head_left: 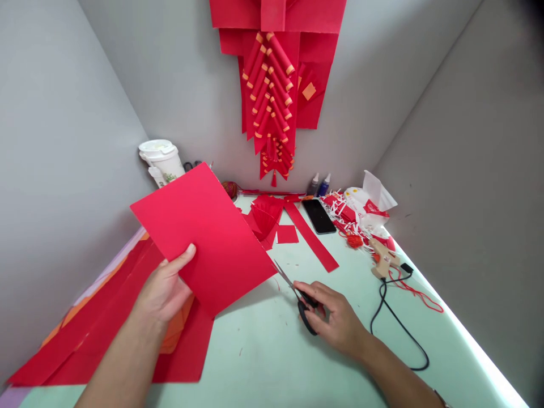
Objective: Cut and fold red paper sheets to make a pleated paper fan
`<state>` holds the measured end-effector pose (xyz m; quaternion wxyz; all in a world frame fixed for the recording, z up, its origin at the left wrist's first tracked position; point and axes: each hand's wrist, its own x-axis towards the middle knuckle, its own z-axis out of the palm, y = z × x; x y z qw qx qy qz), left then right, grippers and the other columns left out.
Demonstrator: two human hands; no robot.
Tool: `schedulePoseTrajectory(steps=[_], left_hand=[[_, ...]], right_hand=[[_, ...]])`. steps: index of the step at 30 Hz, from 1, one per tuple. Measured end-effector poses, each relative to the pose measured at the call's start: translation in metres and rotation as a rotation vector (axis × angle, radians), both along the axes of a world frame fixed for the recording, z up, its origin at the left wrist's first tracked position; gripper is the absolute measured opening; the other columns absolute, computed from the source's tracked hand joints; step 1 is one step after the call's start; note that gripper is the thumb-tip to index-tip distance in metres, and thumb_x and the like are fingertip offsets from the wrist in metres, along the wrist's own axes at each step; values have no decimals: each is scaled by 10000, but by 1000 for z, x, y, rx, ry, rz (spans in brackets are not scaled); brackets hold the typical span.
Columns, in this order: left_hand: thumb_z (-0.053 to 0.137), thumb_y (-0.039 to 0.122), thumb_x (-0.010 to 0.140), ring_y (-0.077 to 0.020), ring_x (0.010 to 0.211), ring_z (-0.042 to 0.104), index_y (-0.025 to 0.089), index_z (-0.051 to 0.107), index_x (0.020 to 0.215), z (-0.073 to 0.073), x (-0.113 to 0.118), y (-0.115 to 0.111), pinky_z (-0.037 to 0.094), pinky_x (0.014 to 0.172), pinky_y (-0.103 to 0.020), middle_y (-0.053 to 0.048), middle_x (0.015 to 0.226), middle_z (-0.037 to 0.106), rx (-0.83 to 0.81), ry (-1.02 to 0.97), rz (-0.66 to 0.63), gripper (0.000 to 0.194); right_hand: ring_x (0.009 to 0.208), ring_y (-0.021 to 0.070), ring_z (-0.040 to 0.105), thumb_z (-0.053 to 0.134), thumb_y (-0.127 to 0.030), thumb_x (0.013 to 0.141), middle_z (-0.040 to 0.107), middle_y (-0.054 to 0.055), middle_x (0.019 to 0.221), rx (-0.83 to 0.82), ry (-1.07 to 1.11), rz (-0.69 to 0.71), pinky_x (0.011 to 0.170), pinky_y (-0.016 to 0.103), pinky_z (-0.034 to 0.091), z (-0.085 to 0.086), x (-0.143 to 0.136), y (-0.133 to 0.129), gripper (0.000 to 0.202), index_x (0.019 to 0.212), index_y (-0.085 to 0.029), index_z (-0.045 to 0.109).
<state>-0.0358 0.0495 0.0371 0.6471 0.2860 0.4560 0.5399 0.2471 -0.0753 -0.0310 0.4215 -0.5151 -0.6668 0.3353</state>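
My left hand (168,289) grips a sheet of red paper (212,232) by its lower left edge, thumb on top and fingers underneath. The sheet is held tilted above the table. In my right hand (335,317) is a pair of scissors (291,283) with black handles. Their blades point up and left, slightly parted, close to the right corner of the sheet. Whether the tips touch the paper I cannot tell. Under my left forearm lie more large red sheets (102,334) and some orange paper (174,331).
A red strip (312,238), a small red square (288,234) and a black phone (319,216) lie further back. At the right are a glue gun (385,258) with a black cable and paper scraps (340,207). A white bucket (164,156) stands back left; red firecracker decorations (270,90) hang behind.
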Motion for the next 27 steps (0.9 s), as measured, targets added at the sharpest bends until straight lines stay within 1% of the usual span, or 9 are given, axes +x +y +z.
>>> schedulePoseTrajectory(steps=[4, 7, 10, 18, 21, 27], left_hand=[[704, 187, 807, -287, 1185, 610, 258, 677, 1186, -1, 1, 1, 618, 838, -331, -33, 1342, 628, -12, 11, -8, 387], [691, 187, 817, -290, 1189, 607, 256, 686, 1172, -3, 1, 2, 621, 830, -332, -34, 1342, 628, -17, 11, -1, 362], [700, 195, 813, -288, 1182, 612, 260, 678, 1190, -4, 0, 3, 617, 842, -335, -35, 1349, 622, -17, 3, -1, 383], [709, 198, 808, -279, 1035, 692, 257, 664, 1216, -5, 1, 2, 640, 751, -338, -54, 1354, 617, -8, -2, -9, 415], [706, 197, 809, -275, 1014, 699, 256, 667, 1212, -5, 1, 2, 642, 729, -337, -55, 1354, 617, -12, 3, -5, 409], [706, 199, 811, -260, 1044, 687, 266, 658, 1222, -5, 0, 1, 634, 768, -338, -45, 1364, 609, -5, 12, -13, 419]], right_hand=[[669, 115, 547, 540, -86, 801, 573, 22, 870, 23, -27, -16, 686, 249, 503, 0, -1, 0, 523, 1304, -223, 588], [678, 117, 548, 539, -85, 806, 570, 20, 859, 40, -40, -23, 705, 250, 503, -1, 0, 0, 522, 1308, -219, 585], [692, 121, 553, 542, -91, 811, 570, 22, 864, 52, -45, -19, 721, 255, 504, -2, 0, 0, 525, 1318, -219, 577], [701, 123, 558, 546, -103, 819, 570, 19, 857, 59, -56, -13, 732, 251, 504, -2, 0, -1, 510, 1315, -217, 579], [704, 122, 559, 548, -101, 819, 567, 15, 846, 66, -59, -21, 730, 245, 502, -2, 0, -1, 511, 1314, -219, 581], [708, 122, 561, 542, -101, 821, 576, 17, 852, 92, -60, -21, 734, 250, 501, -2, 0, 0, 512, 1316, -226, 579]])
